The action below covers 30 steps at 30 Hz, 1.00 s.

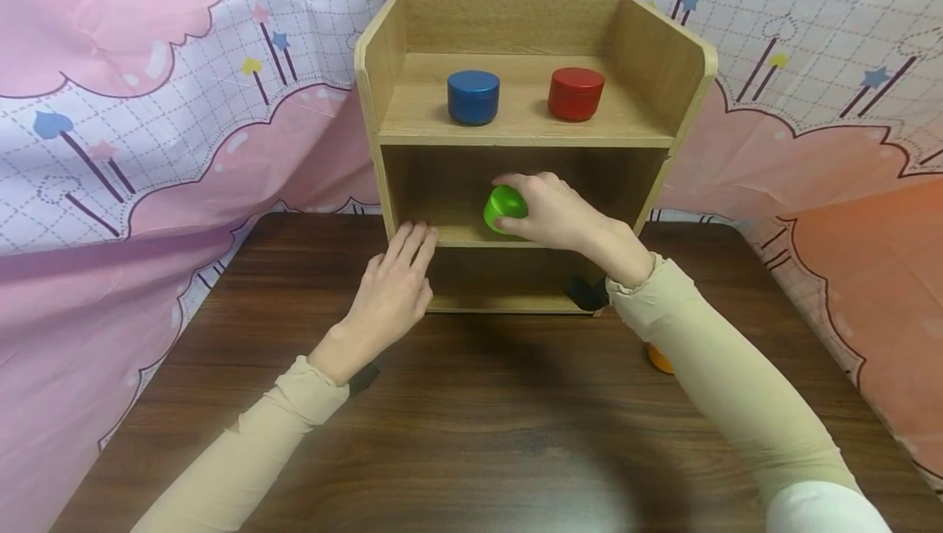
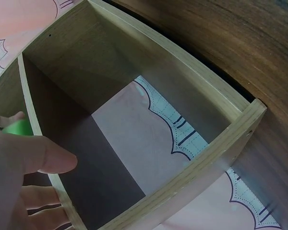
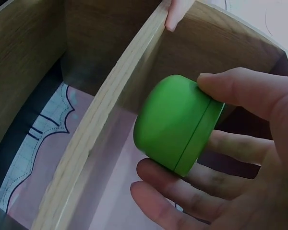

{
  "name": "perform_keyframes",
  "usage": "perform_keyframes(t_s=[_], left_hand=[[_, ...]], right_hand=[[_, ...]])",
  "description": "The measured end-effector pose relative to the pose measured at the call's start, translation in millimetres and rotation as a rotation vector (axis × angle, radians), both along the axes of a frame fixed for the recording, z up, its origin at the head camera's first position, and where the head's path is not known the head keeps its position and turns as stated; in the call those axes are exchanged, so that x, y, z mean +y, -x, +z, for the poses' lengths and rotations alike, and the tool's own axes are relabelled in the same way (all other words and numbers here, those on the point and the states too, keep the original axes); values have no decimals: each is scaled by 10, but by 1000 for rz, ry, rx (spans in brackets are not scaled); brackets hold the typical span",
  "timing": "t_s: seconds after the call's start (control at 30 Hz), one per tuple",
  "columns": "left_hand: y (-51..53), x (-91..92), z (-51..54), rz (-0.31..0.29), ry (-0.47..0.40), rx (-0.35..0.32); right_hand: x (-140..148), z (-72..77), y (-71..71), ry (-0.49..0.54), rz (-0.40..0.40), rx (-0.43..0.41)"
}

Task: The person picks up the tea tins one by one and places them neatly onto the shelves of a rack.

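My right hand grips a green round tin at the middle compartment of a wooden shelf. In the right wrist view the thumb and fingers hold the green tin by its sides, tilted, beside the shelf board's edge. My left hand has its fingers extended, their tips at the left end of the middle board's front edge. In the left wrist view the left hand lies at the board's edge, with part of the green tin behind it.
A blue tin and a red tin stand on the shelf's top level. An orange object sits on the dark wooden table, partly hidden by my right sleeve. Patterned cloth hangs behind and at both sides.
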<state>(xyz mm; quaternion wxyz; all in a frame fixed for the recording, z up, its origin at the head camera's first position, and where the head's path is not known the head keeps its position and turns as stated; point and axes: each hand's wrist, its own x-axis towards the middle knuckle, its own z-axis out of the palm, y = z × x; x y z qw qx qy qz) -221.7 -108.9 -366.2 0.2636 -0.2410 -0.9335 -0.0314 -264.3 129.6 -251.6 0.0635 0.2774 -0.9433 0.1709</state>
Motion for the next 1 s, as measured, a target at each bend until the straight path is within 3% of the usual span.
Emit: perform_keyframes(t_s=[0.47,1.0], left_hand=[[-7,-7,12,6,5,-6],[-2,-5,19,2,10,-21]], right_hand=[[-249,-43,95,-26,5,-27],[-323,-81,109,-50,-16,-61]])
